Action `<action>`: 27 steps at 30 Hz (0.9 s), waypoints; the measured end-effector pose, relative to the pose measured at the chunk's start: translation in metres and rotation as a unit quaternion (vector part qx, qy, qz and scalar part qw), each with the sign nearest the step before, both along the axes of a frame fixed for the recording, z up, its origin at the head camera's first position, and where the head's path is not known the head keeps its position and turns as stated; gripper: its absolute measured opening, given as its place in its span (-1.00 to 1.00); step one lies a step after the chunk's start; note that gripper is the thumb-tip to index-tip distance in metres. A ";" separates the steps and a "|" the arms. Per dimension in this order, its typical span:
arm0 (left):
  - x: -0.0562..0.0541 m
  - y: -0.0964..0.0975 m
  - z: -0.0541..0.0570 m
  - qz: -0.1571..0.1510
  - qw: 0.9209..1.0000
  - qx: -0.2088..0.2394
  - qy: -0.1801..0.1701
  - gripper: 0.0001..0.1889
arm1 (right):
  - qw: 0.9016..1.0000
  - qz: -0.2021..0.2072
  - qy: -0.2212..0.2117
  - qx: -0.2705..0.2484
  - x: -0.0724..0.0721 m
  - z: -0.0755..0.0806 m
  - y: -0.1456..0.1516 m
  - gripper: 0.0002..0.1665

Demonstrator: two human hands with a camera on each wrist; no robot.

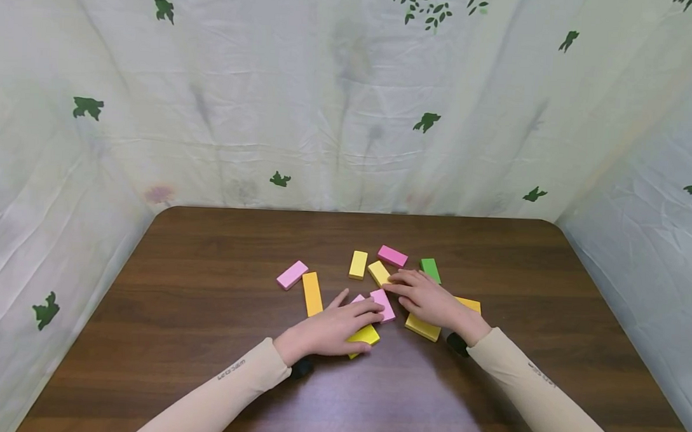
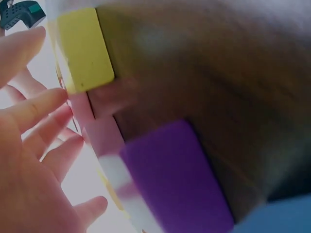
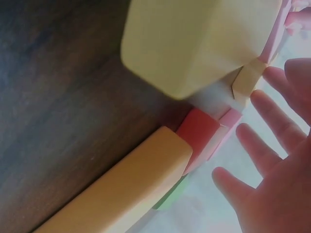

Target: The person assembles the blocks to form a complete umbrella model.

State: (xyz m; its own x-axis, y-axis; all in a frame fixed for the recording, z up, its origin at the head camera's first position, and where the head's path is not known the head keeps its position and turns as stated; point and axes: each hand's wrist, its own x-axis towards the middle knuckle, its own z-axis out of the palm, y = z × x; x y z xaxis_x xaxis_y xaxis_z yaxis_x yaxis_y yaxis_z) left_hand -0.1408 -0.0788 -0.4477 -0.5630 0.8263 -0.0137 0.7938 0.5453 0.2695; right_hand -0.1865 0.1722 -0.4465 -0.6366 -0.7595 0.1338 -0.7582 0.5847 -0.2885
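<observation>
My left hand (image 1: 336, 327) is spread flat, palm down, over a bright yellow block (image 1: 366, 335), its fingers reaching across a pink block (image 1: 383, 305). Below that palm, the left wrist view shows a purple block (image 2: 177, 179) that the hand hides from the head view. Fingers extended, my right hand (image 1: 431, 298) has its fingertips right at a pale yellow block (image 1: 380, 274). Beneath its palm side lies a yellow block (image 1: 422, 328). A red block (image 3: 198, 132) shows in the right wrist view, hidden from above. Neither hand grips anything.
Around the hands lie a light pink block (image 1: 292, 275), an orange block (image 1: 312, 293), another pale yellow block (image 1: 358, 265), a deep pink block (image 1: 392, 256) and a green block (image 1: 430, 270). The brown wooden table (image 1: 219, 256) meets a white patterned curtain (image 1: 338, 114) behind.
</observation>
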 end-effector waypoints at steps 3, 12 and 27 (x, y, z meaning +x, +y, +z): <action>-0.002 -0.002 -0.001 -0.009 1.000 0.005 0.002 -0.45 | 1.000 0.004 0.005 -0.004 -0.001 0.000 0.000 -0.54; 0.000 -0.002 -0.001 -0.016 1.000 0.004 -0.005 -0.38 | 1.000 0.004 0.001 0.000 -0.002 -0.001 0.002 -0.52; 0.002 -0.003 0.001 -0.022 1.000 0.005 -0.019 -0.43 | 0.999 0.026 0.010 -0.024 0.003 -0.002 -0.004 -0.56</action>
State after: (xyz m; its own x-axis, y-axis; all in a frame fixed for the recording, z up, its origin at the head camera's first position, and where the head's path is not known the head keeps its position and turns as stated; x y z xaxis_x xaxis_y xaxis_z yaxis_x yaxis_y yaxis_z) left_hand -0.1387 -0.0817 -0.4464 -0.5251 0.8506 -0.0265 0.8059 0.5070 0.3057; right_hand -0.1839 0.1679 -0.4482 -0.5934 -0.7839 0.1830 -0.7930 0.5302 -0.3001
